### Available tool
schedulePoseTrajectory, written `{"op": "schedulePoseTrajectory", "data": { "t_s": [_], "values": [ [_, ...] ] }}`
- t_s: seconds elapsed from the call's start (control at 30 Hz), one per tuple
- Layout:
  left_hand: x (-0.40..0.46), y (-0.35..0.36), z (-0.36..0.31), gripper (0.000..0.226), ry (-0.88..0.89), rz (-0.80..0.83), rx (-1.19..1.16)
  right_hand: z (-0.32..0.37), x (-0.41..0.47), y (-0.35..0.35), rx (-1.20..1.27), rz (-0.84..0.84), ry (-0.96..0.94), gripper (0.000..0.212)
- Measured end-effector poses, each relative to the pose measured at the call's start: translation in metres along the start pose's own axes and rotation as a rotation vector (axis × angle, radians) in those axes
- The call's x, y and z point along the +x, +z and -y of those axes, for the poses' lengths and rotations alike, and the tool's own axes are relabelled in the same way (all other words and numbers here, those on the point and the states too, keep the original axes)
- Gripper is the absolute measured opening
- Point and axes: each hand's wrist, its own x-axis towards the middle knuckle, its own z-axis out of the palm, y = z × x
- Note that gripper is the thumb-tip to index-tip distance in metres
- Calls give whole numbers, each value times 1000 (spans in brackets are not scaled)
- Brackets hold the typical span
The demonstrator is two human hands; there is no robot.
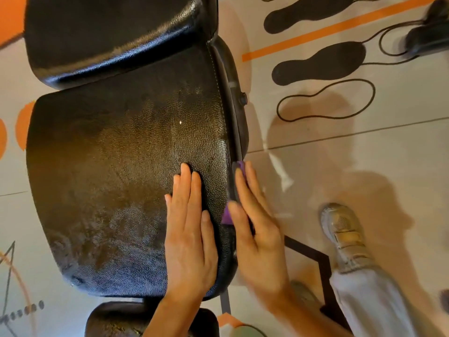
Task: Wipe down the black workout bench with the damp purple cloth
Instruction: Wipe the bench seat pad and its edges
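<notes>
The bench (116, 166) is filling the left and middle of your view, its black pebbled seat pad showing dull smears and glossy patches across the top. A second pad (116, 32) is sitting just beyond it, and a smaller pad (116, 319) is showing at the bottom edge.

The cloth (228, 215) is lying against the seat's right side edge, mostly hidden under your right hand (257, 229); only purple bits are peeking out near the fingertips and beside the thumb. You are pressing that hand flat on the cloth with the fingers straight and together. The hand is a little blurred.

Your left hand (189, 237) is resting palm down on top of the seat, just beside the right edge, fingers straight and close together, holding nothing.

No containers are showing.

The floor (352, 166) is pale and glossy, with orange stripes and shapes, black footprint markings (318, 63) at upper right, and thin black outlines. Your shoe (345, 237) and a light trouser leg (369, 305) are standing to the right of the bench. A dark, blurred object (427, 37) is sitting at the top right corner.
</notes>
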Motion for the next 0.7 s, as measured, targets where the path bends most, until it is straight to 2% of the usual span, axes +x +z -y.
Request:
{"op": "schedulePoseTrajectory", "data": {
  "t_s": [0.07,0.13,0.23,0.3,0.37,0.5,0.57,0.7],
  "values": [
    [0,1,0,52,13,-17,4,5,53,3,49,5,39,45],
    [0,2,1,51,12,-19,13,9,91,3,47,-28,-1,43],
    [-1,3,2,50,22,-31,6,0,45,6,44,-18,-21,45],
    [0,3,3,50,34,-35,5,-7,-10,4,-70,-30,-40,44],
    [0,4,3,50,38,-41,1,-12,-23,1,-140,-25,-77,43],
    [-1,4,4,50,48,-73,2,10,80,7,-45,-65,-40,41],
    [-1,4,4,50,52,-67,5,12,98,11,-31,-90,-55,41],
    [-1,4,5,50,64,-73,3,-5,-12,13,-53,-93,10,45]
  ]
}}
